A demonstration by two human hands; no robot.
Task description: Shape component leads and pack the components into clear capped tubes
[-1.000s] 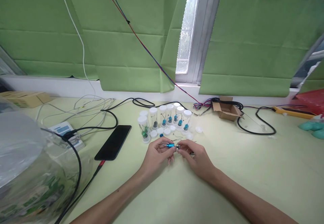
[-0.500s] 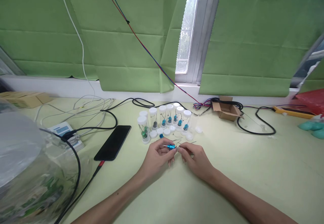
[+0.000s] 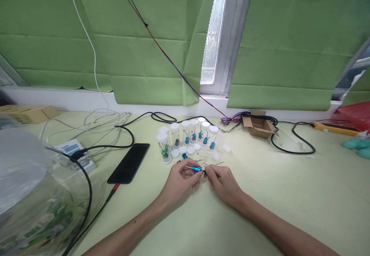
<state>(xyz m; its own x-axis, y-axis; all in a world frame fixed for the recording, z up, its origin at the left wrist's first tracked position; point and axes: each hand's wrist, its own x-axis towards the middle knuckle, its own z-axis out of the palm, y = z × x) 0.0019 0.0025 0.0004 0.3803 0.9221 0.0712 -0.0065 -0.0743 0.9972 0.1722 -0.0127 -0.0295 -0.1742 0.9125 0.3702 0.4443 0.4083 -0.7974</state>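
Note:
My left hand [image 3: 179, 181] pinches a small blue metal tool [image 3: 195, 168] that lies level, its thin tip pointing left. My right hand [image 3: 221, 180] is pinched at the tool's right end, fingertips touching it; what they hold there is too small to name. Just beyond my hands stands a row of clear vials with white caps [image 3: 187, 137], each holding a small blue or green piece. Loose white caps [image 3: 191, 150] and thin wire pieces [image 3: 202, 160] lie in front of the vials.
A black phone [image 3: 128, 162] lies left of my hands with a red-tipped cable. Black and white cables [image 3: 115, 127] run across the table's back. A small open cardboard box [image 3: 258, 125] is back right. A clear plastic bag [image 3: 26, 194] fills the near left corner.
My right hand has shifted slightly left and closed in on the tool's right end. The left hand and the tool have stayed nearly in place.

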